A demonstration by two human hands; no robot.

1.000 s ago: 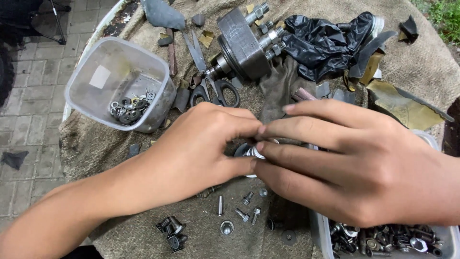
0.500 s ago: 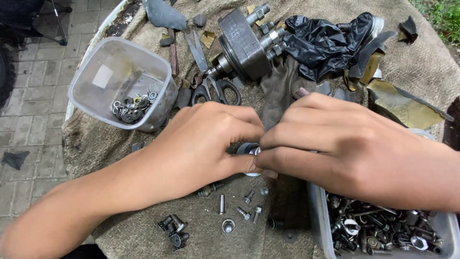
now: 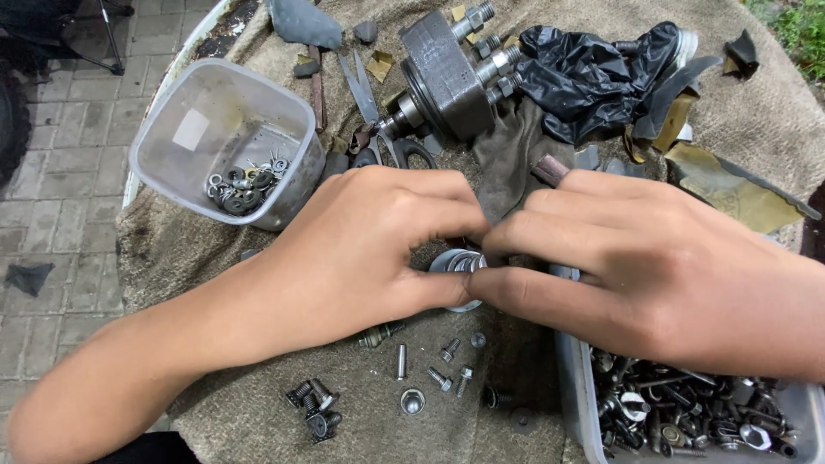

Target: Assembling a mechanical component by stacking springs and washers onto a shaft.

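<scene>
left hand (image 3: pixel 361 249) and right hand (image 3: pixel 653 266) both pinching a small round silver metal part (image 3: pixel 455 262) over the burlap-covered table (image 3: pixel 215 258); loose grey bolts (image 3: pixel 430 374) just below.

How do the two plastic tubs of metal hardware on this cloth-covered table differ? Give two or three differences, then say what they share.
The left tub sits whole in view, beyond the left hand; the right tub is cut off by the picture's edge, below the right hand. The left tub holds a small heap of washers in one corner; the right tub is crowded with bolts and nuts. Both are translucent, lidless and hold metal hardware.
</scene>
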